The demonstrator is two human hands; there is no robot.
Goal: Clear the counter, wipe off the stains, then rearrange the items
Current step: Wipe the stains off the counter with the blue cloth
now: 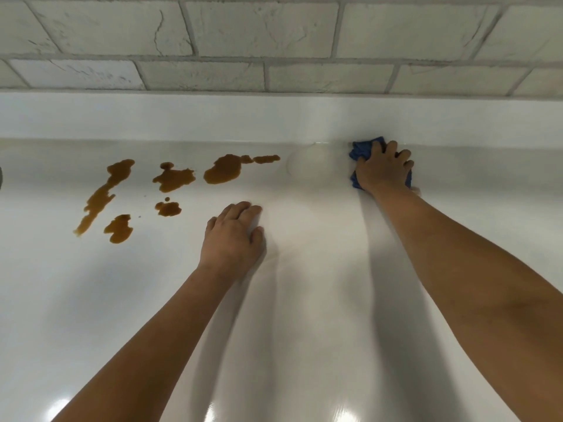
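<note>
Several brown liquid stains (222,168) spread over the left half of a glossy white counter (304,300). My right hand (384,169) presses a crumpled blue cloth (361,150) flat against the counter at the far right, close to the back edge. Most of the cloth is hidden under the palm. My left hand (234,237) rests palm down on the bare counter, fingers together, just right of the stains and holding nothing. A faint damp smear (313,166) lies between the stains and the cloth.
A low white upstand (274,117) runs along the back of the counter, with a pale grey brick-pattern wall (262,41) above it. A dark object (1,178) shows at the left edge.
</note>
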